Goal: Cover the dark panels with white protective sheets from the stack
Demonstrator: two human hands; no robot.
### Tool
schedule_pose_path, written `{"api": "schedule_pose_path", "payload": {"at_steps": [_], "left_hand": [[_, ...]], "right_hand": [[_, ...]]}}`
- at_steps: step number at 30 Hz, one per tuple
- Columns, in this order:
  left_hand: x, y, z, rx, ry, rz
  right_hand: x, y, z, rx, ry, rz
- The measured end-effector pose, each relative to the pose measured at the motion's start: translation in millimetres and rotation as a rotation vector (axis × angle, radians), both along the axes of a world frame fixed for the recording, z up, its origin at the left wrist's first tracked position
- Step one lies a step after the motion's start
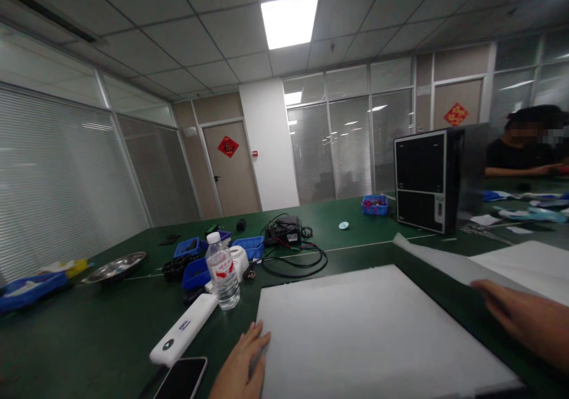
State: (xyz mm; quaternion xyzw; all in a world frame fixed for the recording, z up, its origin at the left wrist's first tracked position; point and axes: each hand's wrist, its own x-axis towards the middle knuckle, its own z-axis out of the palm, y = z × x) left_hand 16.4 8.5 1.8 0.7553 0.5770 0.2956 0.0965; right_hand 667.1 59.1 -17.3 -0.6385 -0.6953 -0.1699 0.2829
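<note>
A white flat rectangular panel [364, 334] lies on the green table in front of me, its near end cut off by the frame. My left hand [242, 360] rests at the panel's left edge, fingers stretched out and touching it. At the right, my right hand [524, 319] has its fingers closed on the near edge of a white sheet of paper [448, 265]. This sheet's far left corner curls up off the table. Motion slightly blurs the right hand. Another white sheet [528, 262] lies beyond it.
Left of the panel are a water bottle [223, 277], a long white device [184, 328] and a phone [182, 378]. Behind sit blue bins [249, 248], a black cable [306, 268] and a metal tray [118, 267]. A black computer case [422, 179] stands back right. A person [524, 150] sits far right.
</note>
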Motion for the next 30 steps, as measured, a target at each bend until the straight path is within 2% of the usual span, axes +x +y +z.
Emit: {"api": "schedule_pose_path", "payload": {"at_steps": [4,6,8,9,11,14,17,20,25,27,30], "left_hand": [[-2.4,1.2,-0.2,-0.004,0.044,-0.012],[-4.0,1.9,-0.5,0.002,0.054,-0.027],[-5.2,2.8,-1.2,0.002,0.062,-0.041],[-5.6,3.3,-1.5,-0.001,0.066,-0.046],[-5.5,4.1,-2.3,-0.006,0.069,-0.047],[-3.9,4.6,-3.1,-0.009,0.06,-0.03],[-1.1,4.5,-2.4,-0.016,0.039,-0.016],[1.7,4.1,-0.2,-0.022,0.01,0.0],[4.5,3.2,2.1,-0.051,0.01,0.021],[4.9,3.1,1.4,-0.05,0.01,0.026],[4.6,3.6,-0.7,-0.034,0.004,0.019]], "right_hand": [[-82.7,-26.3,19.5,-0.302,-0.088,0.232],[-118.5,-41.5,26.8,-0.389,-0.132,0.388],[-140.0,-51.7,29.9,-0.411,-0.15,0.519],[-144.2,-53.7,30.0,-0.397,-0.147,0.546],[-140.7,-51.5,28.9,-0.346,-0.129,0.51],[-117.8,-38.6,28.5,-0.295,-0.095,0.361],[-98.0,-29.7,33.3,-0.332,-0.041,0.313],[-98.4,-33.4,42.1,-0.393,0.016,0.342],[-127.2,-49.5,56.6,-0.491,-0.002,0.459],[-135.6,-53.5,57.4,-0.513,-0.002,0.514],[-138.8,-55.5,49.8,-0.546,0.011,0.542]]}}
